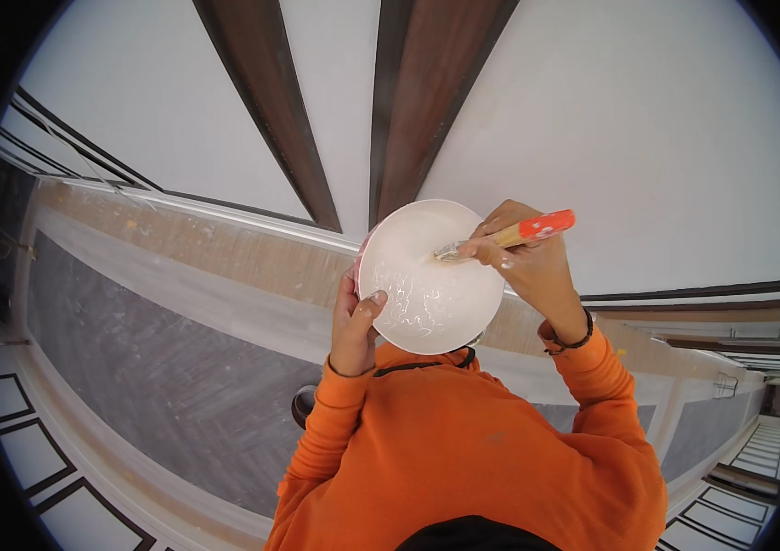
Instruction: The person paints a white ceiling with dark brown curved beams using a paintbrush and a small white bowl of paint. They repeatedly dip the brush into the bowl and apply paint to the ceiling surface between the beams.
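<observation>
In front of my chest is a round white bowl (390,241) with a pinkish outer side, holding wet white paint (419,298). My left hand (354,317) grips its left side, with the thumb over the rim and the other fingers underneath. A paintbrush (537,227) with a wooden handle and an orange-red, white-spotted end is pinched in my right hand (530,262). Its bristles point down into the bowl near the right of the middle; the tip seems to touch the paint. White smears mark the fingers of both hands.
Ahead rises a white wall (629,156) with dark brown vertical trim (427,83). A wooden-looking border strip (197,239) runs along its foot, beside a grey patterned floor (160,358). Close to my left forearm is a dark round object (303,404). Framed panels (45,450) line the far-left wall.
</observation>
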### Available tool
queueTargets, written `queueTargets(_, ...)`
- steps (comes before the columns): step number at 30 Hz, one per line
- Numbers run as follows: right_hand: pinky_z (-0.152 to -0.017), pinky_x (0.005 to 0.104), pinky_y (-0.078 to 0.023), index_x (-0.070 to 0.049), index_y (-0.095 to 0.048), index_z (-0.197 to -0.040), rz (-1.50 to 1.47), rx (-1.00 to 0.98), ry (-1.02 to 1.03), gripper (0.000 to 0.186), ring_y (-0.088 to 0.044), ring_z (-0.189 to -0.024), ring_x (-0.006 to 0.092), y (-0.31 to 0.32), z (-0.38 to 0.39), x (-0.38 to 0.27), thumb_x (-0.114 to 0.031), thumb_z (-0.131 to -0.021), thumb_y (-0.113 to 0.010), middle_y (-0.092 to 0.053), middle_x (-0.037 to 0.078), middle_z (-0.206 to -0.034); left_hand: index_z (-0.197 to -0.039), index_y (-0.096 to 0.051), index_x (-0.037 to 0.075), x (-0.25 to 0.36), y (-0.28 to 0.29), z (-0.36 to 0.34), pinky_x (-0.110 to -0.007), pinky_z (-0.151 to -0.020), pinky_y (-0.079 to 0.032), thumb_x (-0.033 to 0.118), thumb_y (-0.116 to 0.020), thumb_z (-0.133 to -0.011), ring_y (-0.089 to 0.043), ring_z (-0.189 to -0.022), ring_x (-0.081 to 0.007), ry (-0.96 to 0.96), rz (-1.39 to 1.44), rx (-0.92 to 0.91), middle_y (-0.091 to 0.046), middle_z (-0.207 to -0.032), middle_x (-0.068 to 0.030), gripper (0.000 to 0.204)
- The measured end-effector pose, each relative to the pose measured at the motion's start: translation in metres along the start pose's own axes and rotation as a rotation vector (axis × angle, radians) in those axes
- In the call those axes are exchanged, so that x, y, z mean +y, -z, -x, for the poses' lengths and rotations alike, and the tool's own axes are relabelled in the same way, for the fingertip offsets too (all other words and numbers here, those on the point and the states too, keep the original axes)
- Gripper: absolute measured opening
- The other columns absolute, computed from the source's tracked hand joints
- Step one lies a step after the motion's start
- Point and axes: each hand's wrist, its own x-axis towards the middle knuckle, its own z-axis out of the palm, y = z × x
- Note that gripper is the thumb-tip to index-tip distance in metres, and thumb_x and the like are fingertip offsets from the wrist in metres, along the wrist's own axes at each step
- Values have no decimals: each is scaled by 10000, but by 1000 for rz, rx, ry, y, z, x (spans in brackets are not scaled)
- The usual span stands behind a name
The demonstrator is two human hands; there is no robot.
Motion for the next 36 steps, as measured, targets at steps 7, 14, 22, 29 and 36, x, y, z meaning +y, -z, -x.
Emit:
queueTargets(7, -674, 311, -562, 27, -749, -1013, 76, -226, -35, 264, -694, -810, 159, 6, 4, -5, -78, -801, -865, -736, 102, -933, -1499, -382, -15, -1, 3, -2, -373, -1043, -471, 308, -633, -895, -558, -1265, -248, 2, -27, 4, -548, -1383, -165, 729)
queueTargets(14, -628, 262, -600, 58, -714, -997, -233, 91, -43, 187, -716, -751, 149, 17, 17, 2, -83, -895, -785, -738, 133, -978, -1424, -429, 6, -2, 3, 1, -354, -1042, -458, 260, -642, -915, -569, -1215, -207, -16, 50, -11, -576, -1330, -131, 607)
queueTargets(22, -524, 315, -645, 77, -603, -1168, -983, 216, -279, 254, -757, -656, 249, 26, 29, 44, -132, -1023, -593, -729, 193, -884, -1435, -431, -4, -2, 2, 0, -355, -1033, -465, 265, -638, -912, -575, -1211, -220, -6, 89, -22, -577, -1336, -140, 623)
queueTargets(29, -481, 326, -626, 36, -585, -1116, -1061, 221, -215, 223, -733, -601, 259, 30, 41, 43, -173, -1043, -557, -704, 183, -776, -1432, -447, 9, 0, -1, -7, -343, -1050, -445, 249, -647, -914, -566, -1221, -200, 10, 123, -59, -580, -1338, -118, 604)
queueTargets(36, -321, 262, -477, -78, -577, -985, -1133, 314, -257, 306, -531, -338, 146, 13, 48, 28, -340, -1093, -460, -621, 63, -554, -1433, -455, 16, 6, -5, -3, -356, -1077, -423, 240, -653, -918, -548, -1249, -205, 26, 128, -103, -572, -1360, -111, 596)
